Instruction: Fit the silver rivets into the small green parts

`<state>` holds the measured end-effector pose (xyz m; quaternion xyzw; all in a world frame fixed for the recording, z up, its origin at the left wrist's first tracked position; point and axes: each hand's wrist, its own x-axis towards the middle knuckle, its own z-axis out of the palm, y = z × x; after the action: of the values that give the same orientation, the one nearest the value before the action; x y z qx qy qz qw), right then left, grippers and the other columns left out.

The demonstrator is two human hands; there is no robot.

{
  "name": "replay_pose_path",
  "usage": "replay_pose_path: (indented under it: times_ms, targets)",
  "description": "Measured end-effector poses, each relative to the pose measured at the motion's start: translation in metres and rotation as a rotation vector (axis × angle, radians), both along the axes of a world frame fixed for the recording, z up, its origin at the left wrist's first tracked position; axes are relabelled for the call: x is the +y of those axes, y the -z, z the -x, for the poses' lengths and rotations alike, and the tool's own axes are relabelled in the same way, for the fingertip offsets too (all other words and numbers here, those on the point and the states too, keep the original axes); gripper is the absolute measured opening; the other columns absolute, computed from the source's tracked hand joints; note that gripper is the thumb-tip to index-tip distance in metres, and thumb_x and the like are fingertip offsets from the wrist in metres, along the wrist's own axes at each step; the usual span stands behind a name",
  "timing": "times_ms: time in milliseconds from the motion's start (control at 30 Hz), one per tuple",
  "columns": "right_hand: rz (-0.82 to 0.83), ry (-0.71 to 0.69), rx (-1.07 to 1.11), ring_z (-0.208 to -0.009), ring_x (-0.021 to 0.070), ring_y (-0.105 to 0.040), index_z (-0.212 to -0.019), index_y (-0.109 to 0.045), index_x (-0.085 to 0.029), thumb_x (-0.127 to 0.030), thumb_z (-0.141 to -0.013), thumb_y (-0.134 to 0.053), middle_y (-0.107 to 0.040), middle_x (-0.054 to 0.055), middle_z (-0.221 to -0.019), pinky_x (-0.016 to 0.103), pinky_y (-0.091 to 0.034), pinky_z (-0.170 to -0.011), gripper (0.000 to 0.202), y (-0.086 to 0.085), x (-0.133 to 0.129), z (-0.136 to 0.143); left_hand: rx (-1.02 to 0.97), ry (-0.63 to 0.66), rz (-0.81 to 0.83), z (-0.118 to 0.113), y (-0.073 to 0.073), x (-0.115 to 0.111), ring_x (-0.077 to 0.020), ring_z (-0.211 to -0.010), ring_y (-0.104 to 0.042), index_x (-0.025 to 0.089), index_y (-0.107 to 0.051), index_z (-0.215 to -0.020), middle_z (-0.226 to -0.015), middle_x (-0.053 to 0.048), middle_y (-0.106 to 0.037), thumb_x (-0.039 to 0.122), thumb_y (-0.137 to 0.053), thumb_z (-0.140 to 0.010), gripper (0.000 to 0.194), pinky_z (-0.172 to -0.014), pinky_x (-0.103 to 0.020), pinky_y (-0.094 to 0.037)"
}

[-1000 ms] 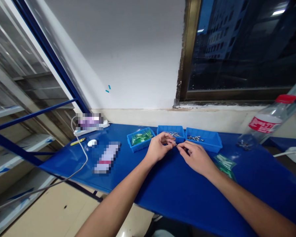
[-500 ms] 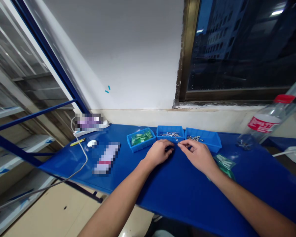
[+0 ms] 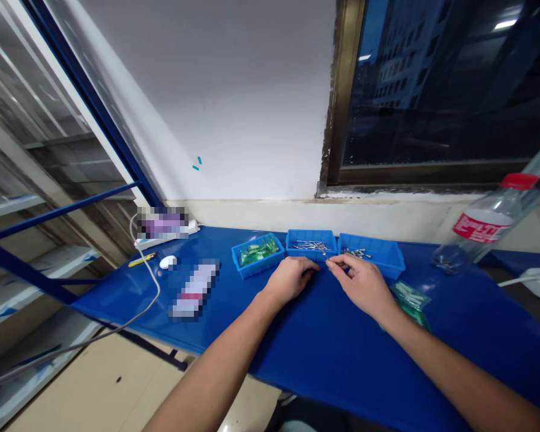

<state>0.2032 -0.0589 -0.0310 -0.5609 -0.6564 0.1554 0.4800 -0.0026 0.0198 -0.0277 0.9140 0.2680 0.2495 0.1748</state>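
Note:
My left hand (image 3: 291, 279) rests low over the blue table just in front of the middle blue bin (image 3: 292, 243). Its fingers are curled together, and whatever they may hold is hidden. Close by on the right, my right hand (image 3: 357, 276) pinches a small shiny metal piece (image 3: 324, 254) that looks like a screw, between thumb and forefinger. Thin metal pins or screws (image 3: 312, 245) lie in the middle bin. Shorter, thicker metal screws (image 3: 356, 252) sit at the left of the right blue bin (image 3: 389, 258).
Green plastic packets (image 3: 257, 251) fill the left blue bin (image 3: 247, 273). Another green packet (image 3: 409, 297) lies beside my right forearm. A clear bottle (image 3: 481, 225) with a red cap stands at right. A yellow cutter (image 3: 141, 260), white cable (image 3: 155, 282) and blurred-out items are at left.
My left fingers have curled in slightly, narrowing the opening between thumb and forefinger. My right hand has hardly moved and keeps its pinch. The bins stay in place.

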Motion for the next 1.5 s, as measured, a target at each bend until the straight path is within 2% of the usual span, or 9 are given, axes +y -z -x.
replay_pose_path:
  times_ms: [133, 367, 533, 700, 867, 1067, 1300, 1400, 1500]
  targets:
    - [0.051, -0.004, 0.088, -0.086, 0.025, -0.074, -0.103, -0.075, -0.025, -0.052, -0.101, -0.056, -0.079, 0.007, -0.097, 0.037, -0.056, -0.076, 0.034, 0.003, 0.002, -0.001, 0.018, -0.013, -0.005, 0.0, -0.002, -0.001, -0.0217, -0.095, -0.075, 0.02, -0.079, -0.114, -0.11, -0.007, -0.08, 0.007, -0.06, -0.09, 0.033, -0.092, -0.031, -0.057]
    - [0.101, -0.049, 0.283, -0.071, 0.0196, -0.069, -0.107, -0.072, -0.021, -0.059, -0.1, -0.055, -0.076, 0.007, -0.086, 0.031, -0.052, -0.062, 0.042, 0.006, 0.012, -0.002, 0.04, -0.026, -0.01, 0.001, -0.003, 0.0, -0.0226, -0.096, -0.074, 0.019, -0.078, -0.112, -0.108, -0.007, -0.08, 0.006, -0.061, -0.088, 0.031, -0.093, -0.032, -0.056]
    - [0.169, -0.016, 0.247, -0.051, 0.017, -0.064, -0.086, -0.072, -0.02, -0.066, -0.099, -0.054, -0.073, 0.005, -0.069, 0.03, -0.048, -0.052, 0.051, 0.003, 0.016, -0.001, -0.048, -0.032, 0.011, 0.0, -0.006, -0.003, -0.0222, -0.098, -0.073, 0.019, -0.077, -0.111, -0.109, -0.007, -0.079, 0.005, -0.061, -0.09, 0.029, -0.092, -0.032, -0.056]
    - [0.077, -0.055, 0.13, -0.074, 0.0218, -0.074, -0.099, -0.072, -0.023, -0.054, -0.097, -0.062, -0.078, 0.006, -0.089, 0.034, -0.06, -0.068, 0.033, 0.006, 0.01, 0.003, -0.328, -0.11, 0.198, -0.006, -0.014, -0.01, -0.0202, -0.094, -0.075, 0.02, -0.076, -0.113, -0.11, -0.007, -0.078, 0.009, -0.066, -0.091, 0.027, -0.088, -0.032, -0.059]
    - [0.039, -0.098, 0.169, -0.092, 0.0247, -0.074, -0.104, -0.068, -0.023, -0.044, -0.092, -0.069, -0.077, 0.009, -0.101, 0.036, -0.062, -0.075, 0.024, 0.01, 0.008, 0.01, -0.522, -0.081, 0.346, -0.009, -0.015, -0.013, -0.021, -0.103, -0.074, 0.02, -0.077, -0.112, -0.122, -0.01, -0.075, 0.021, -0.069, -0.094, 0.019, -0.088, -0.033, -0.061]
    - [0.045, -0.12, 0.204, -0.086, 0.0211, -0.072, -0.098, -0.064, -0.023, -0.036, -0.089, -0.07, -0.074, 0.006, -0.095, 0.032, -0.061, -0.072, 0.016, 0.011, 0.007, 0.012, -0.526, -0.017, 0.335, -0.01, -0.016, -0.015, -0.0239, -0.117, -0.068, 0.019, -0.079, -0.105, -0.119, -0.013, -0.073, 0.027, -0.071, -0.096, 0.015, -0.098, -0.036, -0.06]
    - [0.048, -0.069, 0.239, -0.077, 0.018, -0.068, -0.104, -0.067, -0.022, -0.029, -0.086, -0.068, -0.071, 0.004, -0.089, 0.029, -0.058, -0.066, 0.019, 0.012, 0.009, 0.01, -0.61, 0.008, 0.544, -0.014, -0.014, -0.018, -0.0251, -0.117, -0.072, 0.018, -0.068, -0.13, -0.134, -0.016, -0.069, 0.027, -0.074, -0.093, 0.038, -0.096, -0.036, -0.061]
    - [0.051, -0.076, 0.274, -0.08, 0.0196, -0.07, -0.102, -0.069, -0.022, -0.033, -0.088, -0.068, -0.074, 0.006, -0.092, 0.031, -0.059, -0.069, 0.018, 0.012, 0.009, 0.008, -0.524, 0.013, 0.515, -0.013, -0.011, -0.017, -0.0251, -0.119, -0.071, 0.018, -0.068, -0.131, -0.131, -0.014, -0.072, 0.018, -0.071, -0.091, 0.04, -0.099, -0.037, -0.06]
    - [0.068, -0.09, 0.325, -0.078, 0.0215, -0.072, -0.098, -0.07, -0.021, -0.045, -0.091, -0.07, -0.076, 0.008, -0.092, 0.033, -0.059, -0.066, 0.025, 0.011, 0.007, 0.006, -0.399, 0.003, 0.489, -0.011, -0.01, -0.014, -0.0233, -0.104, -0.076, 0.017, -0.074, -0.122, -0.114, -0.011, -0.079, 0.016, -0.07, -0.091, 0.031, -0.095, -0.036, -0.061]
